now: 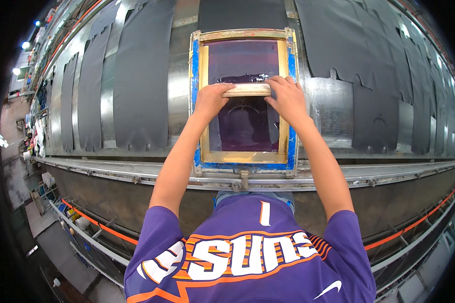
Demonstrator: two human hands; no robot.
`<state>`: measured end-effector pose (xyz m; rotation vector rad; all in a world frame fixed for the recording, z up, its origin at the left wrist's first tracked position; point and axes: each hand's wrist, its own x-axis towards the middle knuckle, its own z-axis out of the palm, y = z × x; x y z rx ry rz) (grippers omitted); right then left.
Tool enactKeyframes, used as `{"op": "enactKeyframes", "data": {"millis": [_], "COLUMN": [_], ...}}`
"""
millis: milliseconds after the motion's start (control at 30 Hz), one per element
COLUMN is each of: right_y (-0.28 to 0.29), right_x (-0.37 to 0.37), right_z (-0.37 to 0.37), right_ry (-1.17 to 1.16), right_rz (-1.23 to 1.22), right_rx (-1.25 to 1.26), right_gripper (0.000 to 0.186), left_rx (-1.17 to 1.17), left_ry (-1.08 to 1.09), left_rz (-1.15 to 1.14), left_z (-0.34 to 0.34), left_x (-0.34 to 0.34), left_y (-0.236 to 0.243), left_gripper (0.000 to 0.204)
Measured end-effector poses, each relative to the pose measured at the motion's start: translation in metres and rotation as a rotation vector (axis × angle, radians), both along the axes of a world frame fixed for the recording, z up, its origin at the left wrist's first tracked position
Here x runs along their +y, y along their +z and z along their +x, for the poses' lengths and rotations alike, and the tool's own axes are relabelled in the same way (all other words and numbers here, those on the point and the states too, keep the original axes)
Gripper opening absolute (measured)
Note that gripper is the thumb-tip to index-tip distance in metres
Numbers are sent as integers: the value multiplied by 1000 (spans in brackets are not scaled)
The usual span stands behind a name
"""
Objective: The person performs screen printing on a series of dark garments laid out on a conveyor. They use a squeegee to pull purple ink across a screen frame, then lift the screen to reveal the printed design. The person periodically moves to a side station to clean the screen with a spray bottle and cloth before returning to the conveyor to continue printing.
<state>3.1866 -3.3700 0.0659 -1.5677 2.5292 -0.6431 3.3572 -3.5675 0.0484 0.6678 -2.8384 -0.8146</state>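
L hand [212, 102] & R hand [289, 100] gripped squeegee [247, 90] approx midway on screen [243, 135]; stroke prob. part done, remainder left

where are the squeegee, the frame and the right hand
Squeegee [247, 90]: head view, middle of its pale handle.
Frame [245, 165]: head view, its blue near rail.
Right hand [289, 99]: head view, back of the hand.

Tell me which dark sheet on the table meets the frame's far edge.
The dark sheet directly beyond the framed screen; the other dark sheets lie to its left or right.
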Motion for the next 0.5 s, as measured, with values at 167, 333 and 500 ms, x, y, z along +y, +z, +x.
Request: {"op": "enactKeyframes", "data": {"millis": [167,333,500], "right_y": [-36,-23,-13], "right_x": [17,54,-1], "right_z": [40,90,27], "right_ry": [29,35,50], "right_rz": [-35,29,-55], "right_rx": [-80,-167,-45], "right_gripper": [34,34,35], "left_rx": [-18,24,56], "left_ry": [-71,-96,16], "left_rz": [-70,-105,25], "left_z": [37,89,29], "left_x": [24,61,3], "left_y": [-22,-26,-10], "left_gripper": [42,40,39]}}
